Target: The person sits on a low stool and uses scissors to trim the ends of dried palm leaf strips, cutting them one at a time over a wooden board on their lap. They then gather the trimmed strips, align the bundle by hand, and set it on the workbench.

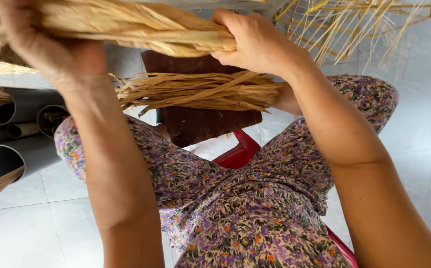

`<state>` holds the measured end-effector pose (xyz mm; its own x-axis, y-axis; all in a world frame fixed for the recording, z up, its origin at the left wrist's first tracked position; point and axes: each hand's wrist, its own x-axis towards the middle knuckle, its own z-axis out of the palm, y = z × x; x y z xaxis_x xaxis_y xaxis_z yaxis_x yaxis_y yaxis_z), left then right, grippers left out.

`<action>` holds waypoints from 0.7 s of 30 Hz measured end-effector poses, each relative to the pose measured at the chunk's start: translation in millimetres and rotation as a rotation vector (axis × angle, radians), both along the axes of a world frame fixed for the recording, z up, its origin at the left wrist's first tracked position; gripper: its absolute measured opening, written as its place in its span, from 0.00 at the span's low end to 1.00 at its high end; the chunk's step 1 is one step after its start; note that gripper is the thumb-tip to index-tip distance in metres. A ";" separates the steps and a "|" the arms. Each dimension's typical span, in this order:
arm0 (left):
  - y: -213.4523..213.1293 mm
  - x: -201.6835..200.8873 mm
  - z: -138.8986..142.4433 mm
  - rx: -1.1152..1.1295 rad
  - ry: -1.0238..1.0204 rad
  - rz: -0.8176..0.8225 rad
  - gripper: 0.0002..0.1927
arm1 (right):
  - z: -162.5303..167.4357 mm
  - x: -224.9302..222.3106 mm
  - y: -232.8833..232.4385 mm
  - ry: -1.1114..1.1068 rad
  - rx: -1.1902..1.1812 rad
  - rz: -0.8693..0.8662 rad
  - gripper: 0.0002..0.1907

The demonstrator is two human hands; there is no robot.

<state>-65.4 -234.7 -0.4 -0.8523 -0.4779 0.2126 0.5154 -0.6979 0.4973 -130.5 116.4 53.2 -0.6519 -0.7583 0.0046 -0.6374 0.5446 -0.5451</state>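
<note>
Where grey pipes (6, 159) lie, pale floor tiles (419, 114)

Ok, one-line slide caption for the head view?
Both hands, left and right, grip a bundle of dried straw-coloured fibre above a dark wooden board.

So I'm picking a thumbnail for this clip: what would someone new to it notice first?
First, the thick bundle of dried straw-coloured fibre across the top, gripped by the left hand and the right hand. Below it, a second, smaller fibre bundle lies across a dark brown board between the knees. Next comes the purple floral dress, with grey pipes lying at left on the pale tiled floor.
</note>
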 end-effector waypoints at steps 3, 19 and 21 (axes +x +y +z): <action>-0.9 30.7 -17.3 0.013 -0.136 0.065 0.12 | -3.1 17.8 20.9 -0.123 0.227 -0.121 0.26; 159.0 123.8 -60.5 -1.132 -0.811 0.296 0.49 | -115.3 84.3 54.1 0.185 0.251 -0.139 0.43; 173.0 120.6 -49.9 -1.710 -0.668 0.248 0.54 | -118.5 91.0 55.0 0.192 0.246 -0.163 0.43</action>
<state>55.2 -61.7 -50.3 -0.9401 -0.2435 0.2386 -0.0401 0.7741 0.6318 -39.5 171.3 -65.2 -0.7696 -0.6378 -0.0314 -0.6091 0.7480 -0.2636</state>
